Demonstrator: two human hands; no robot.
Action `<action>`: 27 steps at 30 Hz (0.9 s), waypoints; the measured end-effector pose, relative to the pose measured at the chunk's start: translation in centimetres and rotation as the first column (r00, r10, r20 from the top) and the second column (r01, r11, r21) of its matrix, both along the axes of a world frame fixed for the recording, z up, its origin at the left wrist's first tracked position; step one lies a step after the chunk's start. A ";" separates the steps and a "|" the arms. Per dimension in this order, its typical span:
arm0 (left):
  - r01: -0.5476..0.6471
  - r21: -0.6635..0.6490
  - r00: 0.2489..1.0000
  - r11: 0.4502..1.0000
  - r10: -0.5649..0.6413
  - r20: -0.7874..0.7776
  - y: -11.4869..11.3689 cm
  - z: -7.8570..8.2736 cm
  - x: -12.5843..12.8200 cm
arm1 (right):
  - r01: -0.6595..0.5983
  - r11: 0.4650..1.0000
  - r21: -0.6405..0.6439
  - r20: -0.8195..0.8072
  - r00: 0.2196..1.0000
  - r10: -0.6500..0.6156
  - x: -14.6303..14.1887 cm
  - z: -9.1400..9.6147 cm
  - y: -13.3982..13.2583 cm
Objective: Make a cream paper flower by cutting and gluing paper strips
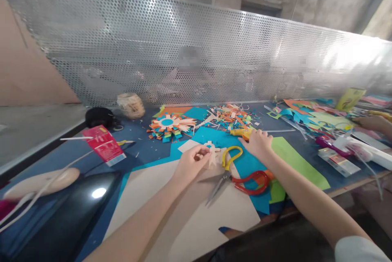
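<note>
My left hand (192,163) is closed in a pinch on a small beige paper cutout (212,154) over a large beige sheet (196,209). My right hand (257,143) reaches forward with fingers stretched toward a yellow glue gun (241,132) lying on blue paper (214,136); it touches or nearly touches the gun. Between my hands lie yellow-handled scissors (228,164) and red-handled scissors (251,180), both flat on the paper.
A layered paper flower (170,126) and a heap of coloured scraps (229,116) lie farther back. A green sheet (294,160), a red packet (102,143), a twine ball (131,105) and a perforated metal screen (196,49) surround the work area. Another person's hand (372,123) works at the right.
</note>
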State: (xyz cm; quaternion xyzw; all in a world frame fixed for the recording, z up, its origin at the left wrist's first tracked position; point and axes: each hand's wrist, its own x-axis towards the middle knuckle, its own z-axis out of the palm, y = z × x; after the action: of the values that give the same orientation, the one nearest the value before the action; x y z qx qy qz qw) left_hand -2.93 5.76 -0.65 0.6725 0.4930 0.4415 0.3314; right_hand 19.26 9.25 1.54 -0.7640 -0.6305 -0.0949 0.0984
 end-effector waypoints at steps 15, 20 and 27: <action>-0.067 -0.160 0.972 0.985 0.101 0.214 0.3 0.4 -0.8 | -0.246 0.927 0.282 -0.213 0.926 0.310 -1.1 -0.4 -0.4; 0.023 -0.282 0.884 0.959 0.112 0.455 0.4 0.2 -0.4 | -0.477 0.669 0.570 -0.073 0.781 0.620 -1.9 -0.9 -1.1; 0.062 -0.321 0.837 0.945 0.126 0.533 0.7 0.0 -0.5 | -0.551 0.615 0.564 0.052 0.768 0.639 -1.5 -1.3 -1.3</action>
State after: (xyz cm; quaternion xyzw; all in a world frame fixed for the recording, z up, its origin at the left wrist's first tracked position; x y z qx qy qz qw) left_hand -3.45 6.48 -0.69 0.4457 0.4551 0.5328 0.5570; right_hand 17.77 7.97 0.26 -0.4538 -0.7835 -0.1739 0.3871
